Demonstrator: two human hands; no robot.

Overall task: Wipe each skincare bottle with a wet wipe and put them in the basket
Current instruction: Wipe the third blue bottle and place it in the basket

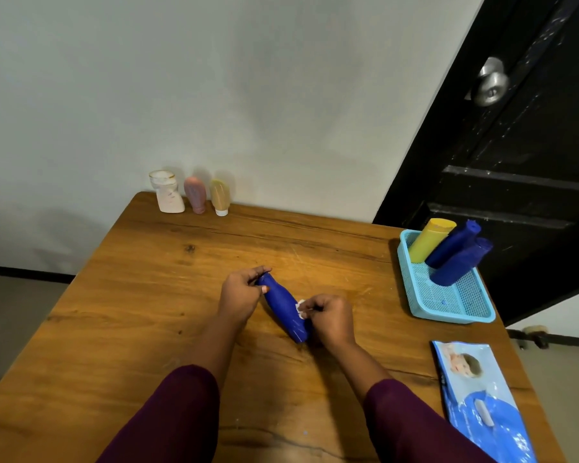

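A wide wooden table point(147, 295) is seen from above, set against a pale wall, with a dark door point(532, 162) at the right. Near the table's right edge a light blue mesh basket point(455, 317) is placed, and three bottles are leaned in it against its far end: a yellow bottle point(430, 240) and two dark blue bottles point(452, 243) point(458, 262). These three are judged to be finished. Closer to the viewer, at the right front corner, a flat blue pack of wipes point(482, 402) is laid. In the middle of the table a blue bottle point(283, 305) is held slantwise between two hands, its narrow top pointed away and its base toward the viewer; whether the base touches the wood cannot be told. The top end is gripped by the left hand point(239, 295), whose fingers are curled round it. A small crumpled white wet wipe point(301, 309) is pinched by the right hand point(331, 317) and pressed against the side of the bottle's lower body. This fourth bottle is judged to be mid-wipe and not yet ready for the basket. Three smaller containers are stood in a row at the table's far edge by the wall, well apart from the hands: a white bottle point(166, 195), a pink tube point(195, 194) and a yellow tube point(220, 197). All three appear untouched, so roughly half the work is judged to be left.
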